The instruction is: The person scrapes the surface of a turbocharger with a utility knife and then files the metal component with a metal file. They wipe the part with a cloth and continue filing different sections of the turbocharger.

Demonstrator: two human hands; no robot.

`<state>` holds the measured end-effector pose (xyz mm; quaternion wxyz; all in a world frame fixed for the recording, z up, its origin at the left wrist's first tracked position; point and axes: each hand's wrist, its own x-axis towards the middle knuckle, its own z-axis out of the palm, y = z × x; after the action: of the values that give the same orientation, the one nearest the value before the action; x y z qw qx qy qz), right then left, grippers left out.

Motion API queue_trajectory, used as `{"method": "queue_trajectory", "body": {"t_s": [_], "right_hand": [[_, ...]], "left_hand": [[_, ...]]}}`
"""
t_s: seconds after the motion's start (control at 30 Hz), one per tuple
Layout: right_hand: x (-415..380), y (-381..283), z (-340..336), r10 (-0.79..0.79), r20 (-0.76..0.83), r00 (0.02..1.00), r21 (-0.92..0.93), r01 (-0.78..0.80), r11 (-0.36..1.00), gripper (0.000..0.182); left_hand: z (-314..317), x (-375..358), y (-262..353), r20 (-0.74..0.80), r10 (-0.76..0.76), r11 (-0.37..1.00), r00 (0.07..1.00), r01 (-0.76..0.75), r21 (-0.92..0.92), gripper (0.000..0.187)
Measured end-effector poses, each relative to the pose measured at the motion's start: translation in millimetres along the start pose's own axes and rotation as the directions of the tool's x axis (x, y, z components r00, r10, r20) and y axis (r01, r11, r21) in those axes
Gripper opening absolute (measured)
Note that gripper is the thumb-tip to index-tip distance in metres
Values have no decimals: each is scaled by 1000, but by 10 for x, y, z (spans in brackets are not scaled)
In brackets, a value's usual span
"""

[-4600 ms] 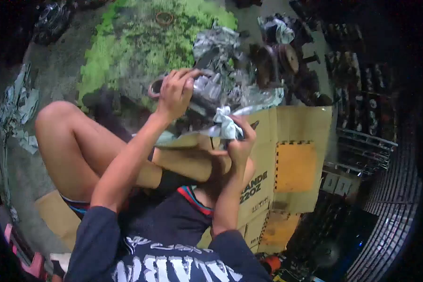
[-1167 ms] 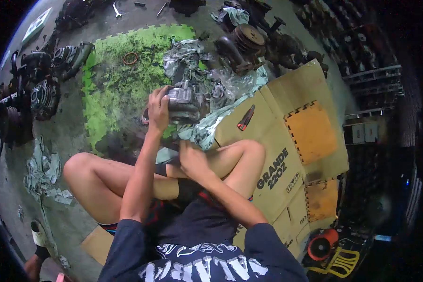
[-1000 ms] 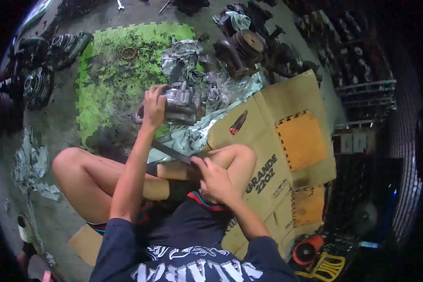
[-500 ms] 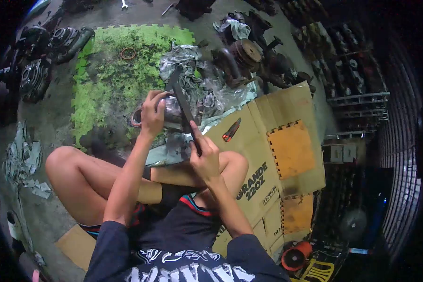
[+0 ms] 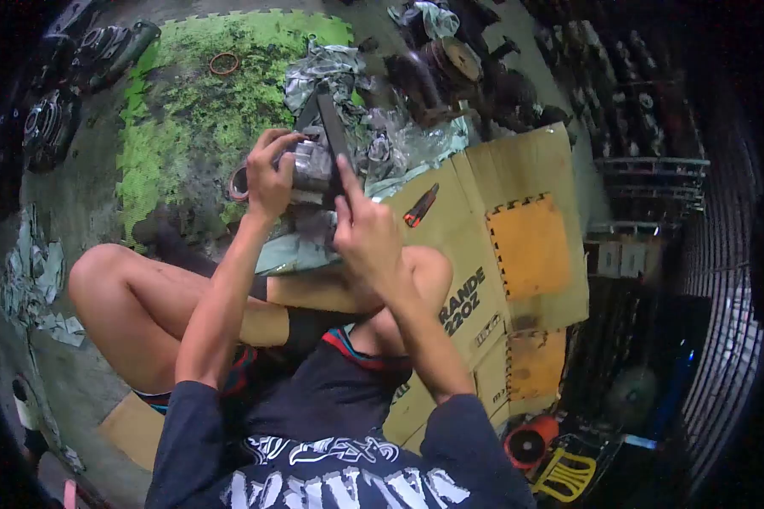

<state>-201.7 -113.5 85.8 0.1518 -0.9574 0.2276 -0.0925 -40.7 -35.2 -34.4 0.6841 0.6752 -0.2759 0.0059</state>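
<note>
My right hand (image 5: 369,233) is closed around the lower end of a long, dark flat bar (image 5: 333,127), its index finger stretched along it. The bar looks like a file, and its flat side lies against the right end of a silver metal housing (image 5: 312,163). My left hand (image 5: 270,176) grips the housing's left side, with fingers bent over the top and the thumb in front. A round opening (image 5: 238,182) shows at the housing's left, beside my left wrist. Crumpled grey rags (image 5: 323,72) lie just beyond the bar's tip.
A stained green foam mat (image 5: 157,127) carries an orange ring (image 5: 224,64). On cardboard (image 5: 458,220) at the right lie a red-black utility knife (image 5: 421,205) and an orange foam tile (image 5: 530,250). Greasy machine parts (image 5: 450,72) stand at the back right. My crossed legs (image 5: 157,297) are close in front.
The camera view has shifted slightly, so the surroundings sit higher. My right hand has pushed forward along with the bar, which stands more upright. My left hand stays at the housing.
</note>
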Motion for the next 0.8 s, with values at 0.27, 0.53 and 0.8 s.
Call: {"method": "queue_trajectory", "body": {"t_s": [0.27,0.53,0.8], "right_hand": [[48,317,-59,-43,-175,984,301,95,949,60],[-207,345,148,-110,-54,992,290,121,949,69],[46,231,95,-85,-45,995,233,93,968,66]], "left_hand": [[-3,-21,-78,-2,40,999,999,-40,34,39],[20,-7,-75,-12,16,999,1000,-16,36,37],[5,-28,-71,6,38,999,999,-38,15,39]]}}
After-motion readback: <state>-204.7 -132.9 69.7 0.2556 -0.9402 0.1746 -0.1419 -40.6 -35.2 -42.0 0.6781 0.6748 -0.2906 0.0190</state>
